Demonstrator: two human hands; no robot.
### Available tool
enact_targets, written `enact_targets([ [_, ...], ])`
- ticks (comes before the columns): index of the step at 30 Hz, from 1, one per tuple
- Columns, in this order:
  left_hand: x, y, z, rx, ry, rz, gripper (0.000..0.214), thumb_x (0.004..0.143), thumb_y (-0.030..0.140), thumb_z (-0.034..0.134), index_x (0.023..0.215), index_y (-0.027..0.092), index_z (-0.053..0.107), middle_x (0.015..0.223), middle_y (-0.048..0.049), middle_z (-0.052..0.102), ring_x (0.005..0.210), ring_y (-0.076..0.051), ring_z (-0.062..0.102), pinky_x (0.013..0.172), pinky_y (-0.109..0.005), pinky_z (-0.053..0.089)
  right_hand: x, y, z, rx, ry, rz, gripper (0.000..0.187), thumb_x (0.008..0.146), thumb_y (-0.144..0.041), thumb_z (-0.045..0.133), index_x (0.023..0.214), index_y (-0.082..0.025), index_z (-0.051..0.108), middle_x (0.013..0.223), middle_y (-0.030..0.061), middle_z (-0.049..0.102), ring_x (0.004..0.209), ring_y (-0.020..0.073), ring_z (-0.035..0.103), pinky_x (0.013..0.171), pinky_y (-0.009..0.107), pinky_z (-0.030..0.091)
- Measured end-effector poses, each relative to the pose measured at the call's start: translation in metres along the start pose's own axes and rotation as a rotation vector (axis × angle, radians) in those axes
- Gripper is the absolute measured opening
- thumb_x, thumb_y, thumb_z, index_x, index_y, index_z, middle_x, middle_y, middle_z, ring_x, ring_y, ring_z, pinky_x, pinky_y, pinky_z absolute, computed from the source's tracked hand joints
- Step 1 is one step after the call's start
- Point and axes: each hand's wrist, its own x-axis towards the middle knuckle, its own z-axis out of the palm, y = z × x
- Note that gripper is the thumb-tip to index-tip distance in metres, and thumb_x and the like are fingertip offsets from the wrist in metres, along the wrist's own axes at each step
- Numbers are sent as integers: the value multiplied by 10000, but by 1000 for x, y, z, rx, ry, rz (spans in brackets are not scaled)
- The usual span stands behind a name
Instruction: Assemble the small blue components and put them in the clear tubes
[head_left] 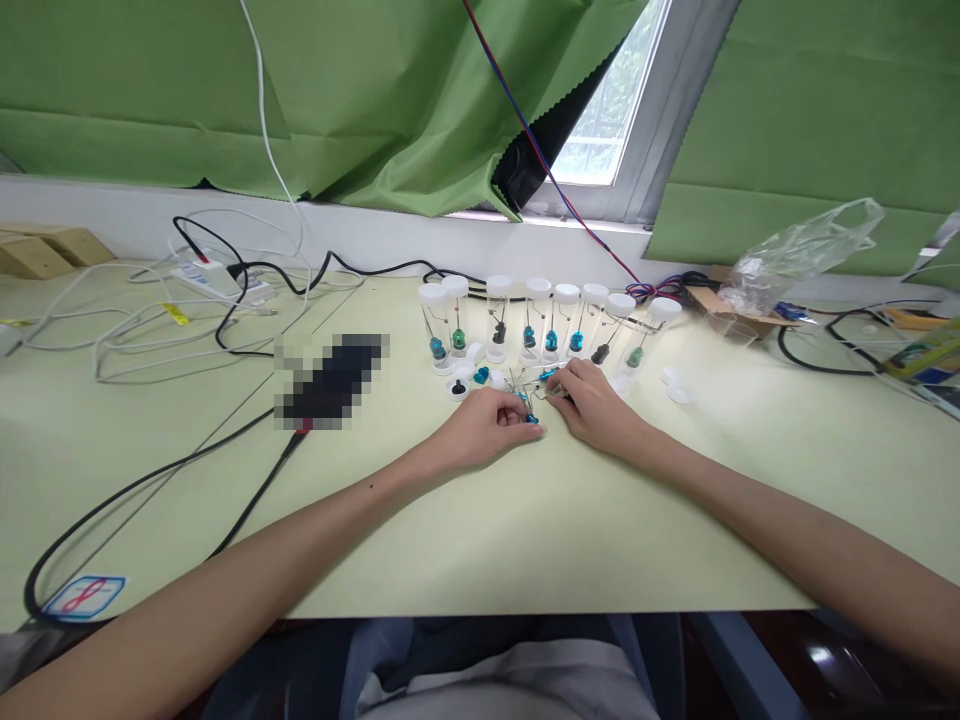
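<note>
Small blue pieces (532,419) with thin wires: loose on the desk (570,540), between your hands, nearer its far edge than its near one. Wires cross there; you seem to work low, the desk bearing what you don't hold.

Your left hand (487,428) comes in from the near edge's left part, its side at or just above the desk. Fingers curled, thumb stretched along below them, a narrow gap between; one blue piece shows at the thumb tip, more blue by the fingertips. Touching, by the look; can't tell if gripped.

Your right hand (594,408) comes from the near edge's right part. Fingers bunched, thumb close to the index, little opening left. Wire shows by the tips, a blue piece just beyond. Can't tell how firm the hold is. Hands kept close, probably so both reach the same tangle.

Beyond: eight capped tubes (538,310) in an uneven row along the far edge, each with a wired piece inside. Lined up within reach, likely to keep pieces separate.

Left of the hands, a black piece (458,387) sits in an upturned lid (451,394), perhaps to stop it straying; a teal piece (481,375) just beside. Loose caps (681,393) toward the desk's right edge.

Farther out: blurred dark slab (334,380) left, power strip (217,278) toward the far left corner, clear bag (787,255) toward the far right.
</note>
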Motion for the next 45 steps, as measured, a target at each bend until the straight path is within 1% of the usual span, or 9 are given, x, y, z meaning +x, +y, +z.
enact_targets([
  [4,0,1,0,12,-1,-3,415,750,562,691,659,172,579,596,38,422,575,-110,348,532,-265,254,0,0,0,2,-6,-2,80,953,-180,470,968,-186,548,963,119,538,955,282,502,876,442,450],
  [9,0,1,0,10,-3,-1,420,756,561,686,655,168,579,593,39,412,576,-108,343,534,-263,248,0,1,0,22,-16,5,60,958,-194,475,957,-203,535,961,106,534,947,274,500,868,434,448],
  [15,-1,0,0,9,-4,-5,371,764,517,688,678,169,592,600,39,429,578,-109,355,536,-262,250,0,-1,-1,31,-32,18,74,969,-197,472,926,-200,532,954,104,537,939,269,498,861,425,444],
  [18,-1,0,0,11,-6,1,367,774,495,682,655,169,564,593,42,413,578,-107,344,536,-261,247,-1,-1,-1,25,-20,5,53,970,-214,493,970,-193,542,975,110,545,954,272,498,864,424,442],
  [21,-1,0,0,23,-7,6,366,785,476,673,637,167,543,591,44,405,577,-104,337,537,-262,244,-1,-1,0,12,-5,-19,87,970,-244,516,1025,-188,554,984,111,546,970,276,499,870,427,439],
  [30,0,0,0,31,-4,6,335,787,473,670,671,169,592,595,45,412,576,-106,343,539,-265,247,1,-5,-3,26,-37,-69,77,973,-222,508,935,-188,565,945,96,528,908,259,477,840,425,427],
  [34,0,-1,1,31,-5,2,352,785,482,670,655,169,577,590,47,407,571,-104,340,537,-267,243,1,-6,-4,39,-46,-73,78,977,-213,502,926,-190,556,951,98,527,917,260,464,841,421,430],
  [39,0,-2,0,37,-7,-6,335,793,489,661,695,173,611,606,43,426,576,-108,351,536,-268,244,0,-5,-2,19,-51,-78,89,987,-195,488,925,-185,550,957,96,535,927,256,471,866,422,429],
  [45,0,-1,0,38,-3,9,360,788,486,668,645,173,563,592,44,407,574,-107,340,536,-269,242,0,-6,0,4,-27,-89,138,1003,-183,452,906,-188,550,952,97,540,931,252,473,867,401,438],
])
